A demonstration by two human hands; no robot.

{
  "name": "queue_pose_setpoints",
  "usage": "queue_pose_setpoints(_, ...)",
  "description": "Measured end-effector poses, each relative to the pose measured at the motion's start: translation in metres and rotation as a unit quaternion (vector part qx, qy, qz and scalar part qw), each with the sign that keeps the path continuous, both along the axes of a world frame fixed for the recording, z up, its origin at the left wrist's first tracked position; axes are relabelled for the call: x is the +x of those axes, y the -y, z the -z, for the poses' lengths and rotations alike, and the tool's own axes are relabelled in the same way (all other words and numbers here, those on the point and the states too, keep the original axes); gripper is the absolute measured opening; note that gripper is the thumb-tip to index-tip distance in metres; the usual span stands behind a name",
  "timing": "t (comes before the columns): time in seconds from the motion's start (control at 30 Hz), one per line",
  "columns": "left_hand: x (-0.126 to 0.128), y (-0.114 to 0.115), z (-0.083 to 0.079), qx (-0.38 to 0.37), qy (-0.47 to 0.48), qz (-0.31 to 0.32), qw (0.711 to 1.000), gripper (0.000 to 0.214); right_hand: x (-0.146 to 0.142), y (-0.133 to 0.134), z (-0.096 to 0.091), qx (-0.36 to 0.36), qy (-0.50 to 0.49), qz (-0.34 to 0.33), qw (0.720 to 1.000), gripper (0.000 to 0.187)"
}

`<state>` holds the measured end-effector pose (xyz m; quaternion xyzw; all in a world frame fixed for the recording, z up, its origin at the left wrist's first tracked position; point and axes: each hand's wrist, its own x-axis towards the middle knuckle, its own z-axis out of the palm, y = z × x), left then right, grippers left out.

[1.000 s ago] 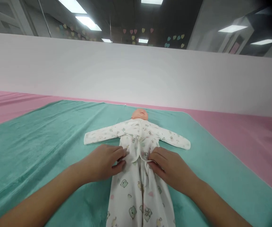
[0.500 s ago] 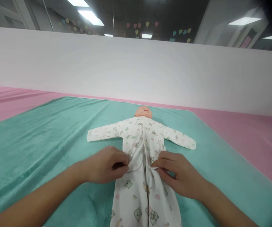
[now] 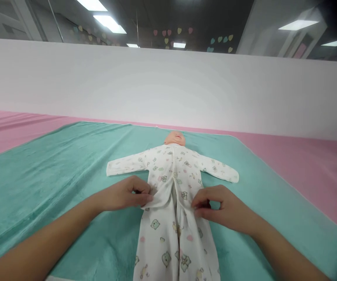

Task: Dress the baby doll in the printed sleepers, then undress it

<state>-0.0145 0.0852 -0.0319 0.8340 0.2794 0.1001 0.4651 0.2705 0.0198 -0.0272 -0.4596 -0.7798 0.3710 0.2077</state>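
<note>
A baby doll (image 3: 175, 138) lies on its back, dressed in white baby clothes with a printed animal pattern, arms spread to both sides. The white top (image 3: 164, 171) overlaps the printed trousers (image 3: 156, 242) at the waist. With fingers pinched, my left hand (image 3: 127, 193) grips the top's lower left edge. On the other side my right hand (image 3: 218, 205) pinches the top's right edge. Between them the front parts below the chest in a narrow gap. The doll's hands are hidden in the sleeves, and the trouser ends run out of view.
Beneath the doll spreads a teal blanket (image 3: 69, 168) with some creases. Pink fabric (image 3: 303, 168) shows around its edges. A low white wall (image 3: 162, 86) stands behind, topped by glass (image 3: 197, 23) with heart stickers.
My left hand has moved slightly left and up, drawing the top's left edge outward. My right hand has shifted a little, its fingers still at the right edge. The view has tilted slightly.
</note>
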Motion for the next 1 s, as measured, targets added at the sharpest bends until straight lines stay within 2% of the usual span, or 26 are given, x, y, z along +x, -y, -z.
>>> queue_pose_setpoints(0.13,-0.005,-0.001,-0.002,-0.016,-0.003,-0.042,0.999,0.039,0.017,-0.006,0.000,-0.066,0.049,0.002,0.997,0.023)
queue_pose_setpoints(0.23,-0.004,0.007,-0.004,-0.005,-0.032,-0.055,0.998,0.037,0.029,-0.010,0.012,-0.062,0.118,0.027,0.991,0.031)
queue_pose_setpoints(0.33,0.001,0.020,0.002,0.085,-0.112,-0.119,0.983,0.023,0.034,-0.010,0.028,-0.007,0.140,0.044,0.989,0.028)
queue_pose_setpoints(0.4,0.005,0.028,0.010,0.174,-0.160,-0.177,0.955,0.019,0.033,-0.009,0.037,0.043,0.139,0.043,0.988,0.019)
queue_pose_setpoints(0.5,0.009,0.038,0.023,0.284,-0.179,-0.210,0.918,0.014,0.030,-0.008,0.042,0.096,0.144,0.040,0.984,0.013)
queue_pose_setpoints(0.6,0.010,0.049,0.028,0.338,-0.158,-0.228,0.899,0.018,0.034,-0.004,0.039,0.093,0.124,0.020,0.988,0.019)
queue_pose_setpoints(0.67,0.009,0.060,0.027,0.346,-0.149,-0.247,0.893,0.020,0.040,-0.001,0.036,0.070,0.094,-0.003,0.993,0.021)
queue_pose_setpoints(0.73,0.008,0.074,0.025,0.334,-0.145,-0.264,0.893,0.022,0.047,0.002,0.033,0.023,0.066,-0.023,0.997,0.022)
queue_pose_setpoints(0.8,0.010,0.087,0.023,0.283,-0.137,-0.284,0.906,0.027,0.049,0.004,0.032,-0.048,0.039,-0.040,0.997,0.023)
queue_pose_setpoints(0.9,0.019,0.101,0.018,0.127,-0.086,-0.329,0.932,0.032,0.043,0.006,0.032,-0.144,-0.035,-0.045,0.988,0.035)
queue_pose_setpoints(1.0,0.034,0.105,0.011,-0.035,-0.020,-0.348,0.937,0.049,0.029,0.007,0.036,-0.180,-0.134,-0.013,0.974,0.041)
